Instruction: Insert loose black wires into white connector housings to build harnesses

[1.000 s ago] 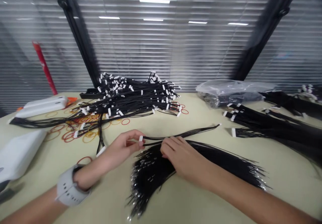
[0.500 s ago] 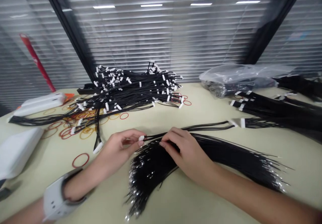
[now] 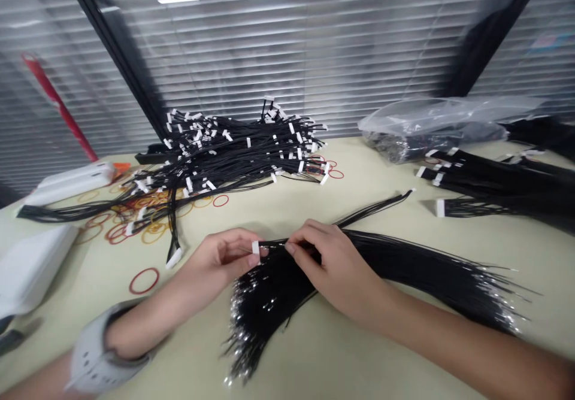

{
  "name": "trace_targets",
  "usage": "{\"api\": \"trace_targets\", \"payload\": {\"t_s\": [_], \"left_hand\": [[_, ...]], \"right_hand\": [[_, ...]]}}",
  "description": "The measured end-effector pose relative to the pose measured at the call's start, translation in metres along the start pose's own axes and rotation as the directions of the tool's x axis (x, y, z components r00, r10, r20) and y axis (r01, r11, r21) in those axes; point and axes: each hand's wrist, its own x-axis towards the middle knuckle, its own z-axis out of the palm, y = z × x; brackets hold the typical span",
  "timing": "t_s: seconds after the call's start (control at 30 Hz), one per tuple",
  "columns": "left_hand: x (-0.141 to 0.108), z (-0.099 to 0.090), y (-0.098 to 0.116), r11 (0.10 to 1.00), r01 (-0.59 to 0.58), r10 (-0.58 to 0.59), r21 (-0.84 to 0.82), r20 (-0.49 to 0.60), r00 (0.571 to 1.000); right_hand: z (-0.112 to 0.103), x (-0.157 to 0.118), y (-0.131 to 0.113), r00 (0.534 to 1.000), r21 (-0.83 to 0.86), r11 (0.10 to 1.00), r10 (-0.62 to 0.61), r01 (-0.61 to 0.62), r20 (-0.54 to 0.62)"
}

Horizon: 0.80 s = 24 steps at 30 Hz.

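My left hand pinches a small white connector at the end of some black wires, just left of centre. To its right, my right hand has thumb and forefinger closed on the black wires running from that connector. Under both hands lies a thick bundle of black wires with shiny metal tips at both ends. A few thin wires stick out behind my right hand, up and to the right.
Behind is a pile of black cables with white connectors. Rubber bands and white devices lie at left. A clear plastic bag and more cable bundles sit at right. Blinds rise behind the table.
The connector in my left hand has turned more upright. The wires behind my right hand have swung upward at their far end, away from the bundle at right. The camera view has shifted slightly.
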Motion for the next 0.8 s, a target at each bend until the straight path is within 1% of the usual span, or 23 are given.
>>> {"api": "trace_targets", "payload": {"t_s": [0.13,0.23,0.4,0.5,0.67,0.8], "left_hand": [[0.0003,-0.0002,-0.0020,0.999,0.019,-0.018,-0.050,0.019,1.000],[0.0007,-0.0005,-0.0018,0.996,0.040,-0.039,-0.078,0.013,0.999],[0.0013,0.0010,0.0021,0.994,0.081,-0.081,-0.072,0.005,0.997],[0.0002,0.0009,0.0016,0.994,0.079,-0.079,-0.069,0.013,0.997],[-0.0016,-0.0012,-0.0028,0.993,0.078,-0.076,-0.088,0.027,0.997],[-0.0008,-0.0005,-0.0019,0.993,0.089,-0.088,-0.079,0.024,0.996]], "right_hand": [[0.0009,-0.0016,0.0016,0.999,-0.028,0.999,-0.033,0.034,0.012],[0.0016,-0.0029,0.0049,0.998,-0.034,0.997,-0.069,0.069,0.009],[0.0026,-0.0035,0.0072,0.996,-0.024,0.996,-0.088,0.088,0.011],[0.0030,-0.0031,0.0061,0.995,-0.034,0.995,-0.092,0.093,0.025],[0.0039,-0.0030,0.0069,0.993,-0.049,0.992,-0.114,0.114,0.016],[0.0036,-0.0032,0.0067,0.993,-0.048,0.992,-0.118,0.119,0.010]]}}
